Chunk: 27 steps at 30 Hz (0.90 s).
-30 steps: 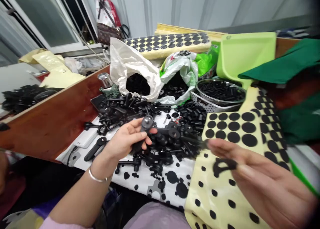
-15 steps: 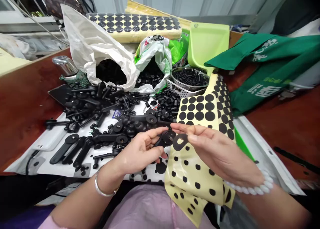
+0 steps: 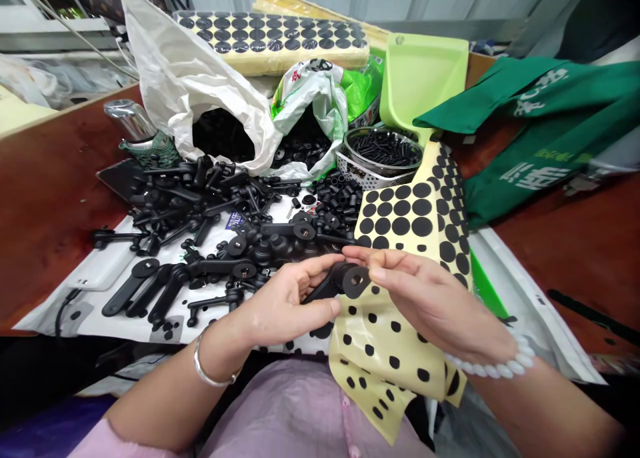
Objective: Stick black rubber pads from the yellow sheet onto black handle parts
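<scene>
My left hand (image 3: 295, 295) is closed around a black plastic arm with a round end (image 3: 327, 286), held above the table's near edge. Between the thumb and fingers of my right hand (image 3: 425, 291) is a black ring-shaped sticker (image 3: 356, 283) with a hole in its middle. The sticker overlaps the round end of the arm; whether they touch I cannot tell. Below my right hand hangs a yellow backing sheet (image 3: 380, 358) with small black dots left on it. Another sheet with round black stickers (image 3: 400, 208) lies just behind.
Black plastic parts (image 3: 200, 205) are piled at left and centre. Behind them stand a white sack (image 3: 170, 78), a green-white bag (image 3: 320, 105), a bowl of black screws (image 3: 383, 148) and a light green dustpan (image 3: 425, 78). Green cloth (image 3: 530, 131) hangs at right.
The ring sticker has moved against or over the arm's round end, where before it was beside it. My right hand has shifted slightly left, and the view has tilted a little.
</scene>
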{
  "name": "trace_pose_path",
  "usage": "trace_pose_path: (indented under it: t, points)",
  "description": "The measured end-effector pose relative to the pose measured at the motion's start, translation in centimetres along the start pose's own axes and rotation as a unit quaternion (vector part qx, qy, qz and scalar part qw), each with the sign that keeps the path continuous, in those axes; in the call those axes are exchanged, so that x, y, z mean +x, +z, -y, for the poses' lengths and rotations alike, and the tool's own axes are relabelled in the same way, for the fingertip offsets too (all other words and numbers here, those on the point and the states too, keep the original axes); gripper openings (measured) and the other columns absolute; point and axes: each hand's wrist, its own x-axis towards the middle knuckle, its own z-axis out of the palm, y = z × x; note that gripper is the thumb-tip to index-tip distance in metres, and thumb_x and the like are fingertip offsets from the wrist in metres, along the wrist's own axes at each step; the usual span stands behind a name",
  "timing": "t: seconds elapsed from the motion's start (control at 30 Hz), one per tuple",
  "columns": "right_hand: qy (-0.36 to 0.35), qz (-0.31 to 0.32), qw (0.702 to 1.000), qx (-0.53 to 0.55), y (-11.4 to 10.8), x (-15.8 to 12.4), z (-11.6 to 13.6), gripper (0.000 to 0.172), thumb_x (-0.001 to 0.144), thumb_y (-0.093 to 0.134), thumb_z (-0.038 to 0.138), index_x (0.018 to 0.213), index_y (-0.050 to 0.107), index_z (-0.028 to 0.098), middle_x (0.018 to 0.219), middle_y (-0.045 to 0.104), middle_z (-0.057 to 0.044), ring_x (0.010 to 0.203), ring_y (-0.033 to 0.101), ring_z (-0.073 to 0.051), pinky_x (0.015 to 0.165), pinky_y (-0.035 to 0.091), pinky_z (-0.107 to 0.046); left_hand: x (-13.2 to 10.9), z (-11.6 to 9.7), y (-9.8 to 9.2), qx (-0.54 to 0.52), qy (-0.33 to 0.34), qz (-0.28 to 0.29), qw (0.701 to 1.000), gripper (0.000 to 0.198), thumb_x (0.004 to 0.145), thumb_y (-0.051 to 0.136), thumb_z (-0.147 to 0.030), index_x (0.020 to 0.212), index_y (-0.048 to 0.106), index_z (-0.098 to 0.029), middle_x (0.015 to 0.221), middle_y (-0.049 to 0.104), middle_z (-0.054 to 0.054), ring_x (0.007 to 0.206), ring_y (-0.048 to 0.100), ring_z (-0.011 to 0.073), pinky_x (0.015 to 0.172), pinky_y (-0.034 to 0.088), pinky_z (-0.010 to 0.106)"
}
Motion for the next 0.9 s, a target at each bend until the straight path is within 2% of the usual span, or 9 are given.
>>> trace_pose_path:
  t: [0.23, 0.47, 0.73, 0.9]
  points:
    - [-0.013, -0.001, 1.000, -0.021, 0.0, 0.0, -0.4, 0.019, 0.084, 0.067, 0.033, 0.071, 0.061, 0.020, 0.111, 0.062, -0.008, 0.128, 0.036, -0.027, 0.109, 0.022, -0.045, 0.1, 0.5, 0.0, 0.000, -0.001, 0.003, 1.000, 0.056, 0.081, 0.060, -0.013, 0.135, 0.045, -0.020, 0.120, 0.061, 0.011, 0.089, 0.063, 0.0162, 0.078, 0.048, 0.027]
    - [-0.015, 0.005, 1.000, -0.027, 0.2, 0.2, -0.6, 0.020, 0.084, 0.066, 0.032, 0.071, 0.060, 0.020, 0.115, 0.060, -0.007, 0.129, 0.035, -0.026, 0.108, 0.023, -0.043, 0.1, 0.6, 0.0, 0.007, -0.002, -0.010, 1.000, 0.054, 0.081, 0.060, -0.012, 0.133, 0.047, -0.019, 0.117, 0.063, 0.010, 0.083, 0.063, 0.0144, 0.076, 0.048, 0.027]
    - [-0.031, -0.004, 0.998, -0.053, 0.1, 0.5, -1.1, 0.021, 0.086, 0.064, 0.032, 0.069, 0.057, 0.021, 0.103, 0.063, -0.006, 0.129, 0.034, -0.025, 0.106, 0.025, -0.040, 0.3, 0.8, 0.1, 0.015, -0.001, -0.023, 1.000, 0.052, 0.082, 0.059, -0.014, 0.132, 0.048, -0.019, 0.112, 0.063, 0.009, 0.080, 0.062, 0.0138, 0.073, 0.048, 0.026]
    - [-0.032, -0.013, 0.997, -0.066, 0.3, 0.6, -1.1, 0.020, 0.084, 0.065, 0.032, 0.069, 0.058, 0.021, 0.106, 0.062, -0.007, 0.129, 0.033, -0.025, 0.106, 0.025, -0.040, 0.5, 0.7, 0.4, 0.002, -0.006, -0.040, 0.999, 0.049, 0.082, 0.058, -0.014, 0.130, 0.049, -0.016, 0.092, 0.067, 0.006, 0.075, 0.060, 0.0135, 0.067, 0.048, 0.024]
